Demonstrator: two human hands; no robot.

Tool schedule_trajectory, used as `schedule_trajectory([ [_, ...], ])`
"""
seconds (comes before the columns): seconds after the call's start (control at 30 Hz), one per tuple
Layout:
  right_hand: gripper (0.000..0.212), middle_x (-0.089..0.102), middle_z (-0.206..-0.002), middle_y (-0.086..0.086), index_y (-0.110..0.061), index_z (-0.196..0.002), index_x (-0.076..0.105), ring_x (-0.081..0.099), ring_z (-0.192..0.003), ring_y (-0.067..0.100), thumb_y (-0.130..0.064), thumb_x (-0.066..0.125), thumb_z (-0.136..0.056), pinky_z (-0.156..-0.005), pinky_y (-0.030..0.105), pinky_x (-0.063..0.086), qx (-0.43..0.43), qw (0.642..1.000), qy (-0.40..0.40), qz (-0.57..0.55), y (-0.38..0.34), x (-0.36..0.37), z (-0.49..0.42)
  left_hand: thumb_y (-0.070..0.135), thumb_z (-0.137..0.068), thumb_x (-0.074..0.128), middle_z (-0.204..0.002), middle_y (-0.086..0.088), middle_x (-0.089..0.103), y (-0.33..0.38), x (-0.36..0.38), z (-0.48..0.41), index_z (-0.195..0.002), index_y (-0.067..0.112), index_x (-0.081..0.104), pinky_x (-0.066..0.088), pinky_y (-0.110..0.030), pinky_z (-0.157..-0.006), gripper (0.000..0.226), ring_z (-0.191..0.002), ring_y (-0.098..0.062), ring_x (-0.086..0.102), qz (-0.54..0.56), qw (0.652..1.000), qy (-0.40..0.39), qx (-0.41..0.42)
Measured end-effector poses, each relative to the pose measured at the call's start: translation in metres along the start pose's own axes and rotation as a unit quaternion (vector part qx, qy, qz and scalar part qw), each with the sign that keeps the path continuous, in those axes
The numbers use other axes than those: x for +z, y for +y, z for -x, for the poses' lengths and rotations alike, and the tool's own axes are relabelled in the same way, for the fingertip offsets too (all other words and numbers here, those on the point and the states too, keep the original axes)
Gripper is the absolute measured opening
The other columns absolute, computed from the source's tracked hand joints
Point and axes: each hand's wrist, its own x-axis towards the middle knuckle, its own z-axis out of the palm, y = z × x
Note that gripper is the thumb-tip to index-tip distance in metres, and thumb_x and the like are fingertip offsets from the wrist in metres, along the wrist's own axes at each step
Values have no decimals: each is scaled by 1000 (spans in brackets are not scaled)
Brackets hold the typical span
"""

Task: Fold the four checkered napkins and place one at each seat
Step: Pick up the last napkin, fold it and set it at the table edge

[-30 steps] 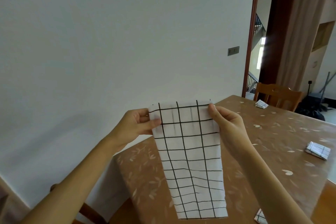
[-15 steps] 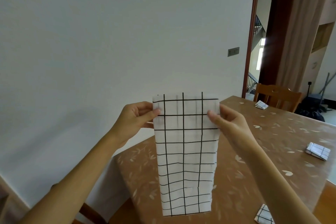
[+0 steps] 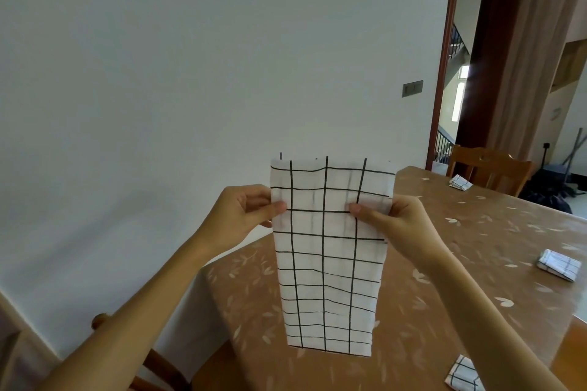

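Note:
A white napkin with a black grid (image 3: 327,263), folded into a long strip, hangs upright in the air above the table. My left hand (image 3: 244,214) pinches its left edge and my right hand (image 3: 397,220) pinches its right edge, both a little below the top. Three folded checkered napkins lie on the brown tablecloth (image 3: 476,263): one at the far end (image 3: 460,182), one at the right edge (image 3: 559,264), one at the near right corner (image 3: 464,378).
A wooden chair (image 3: 489,168) stands at the table's far end, and another chair's back (image 3: 152,362) shows at the lower left. A white wall runs along the left; a doorway and a brown curtain are at the right.
The napkin has risen and its top edge now stands higher above my fingers. Both hands have slid down its side edges, and the lower end has lifted off the bottom of the view.

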Motion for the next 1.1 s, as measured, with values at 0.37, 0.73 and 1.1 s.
schedule_trajectory([
  [0.37, 44, 79, -104, -5, -15, -103, 77, 74, -100, 13, 20, 57, -88, -89, 25, 58, -130, 986, -48, 90, -3, -15, 1, -2, -93, 60, -95, -6, 81, 9, -9, 1, -93, 19, 82, 61, -28, -70, 31, -86, -21, 78, 114, 992, -33, -51],
  [0.73, 52, 78, -101, -2, -18, -92, 79, 72, -95, 23, 15, 39, -95, -87, 31, 60, -77, 994, -20, 69, -4, -16, 5, 15, -93, 54, -98, -11, 78, 7, -15, 2, -95, 6, 79, 62, -33, -78, 26, -89, -28, 75, 81, 995, -53, -19],
  [1.1, 22, 77, -89, -15, -13, -111, 75, 70, -77, -1, -7, 69, -91, -75, 16, 53, -60, 995, -17, 77, -10, -13, 13, -4, -81, 77, -94, 9, 79, 9, -8, 3, -107, 19, 75, 58, -20, -70, 34, -81, -12, 75, 39, 999, -15, -9],
])
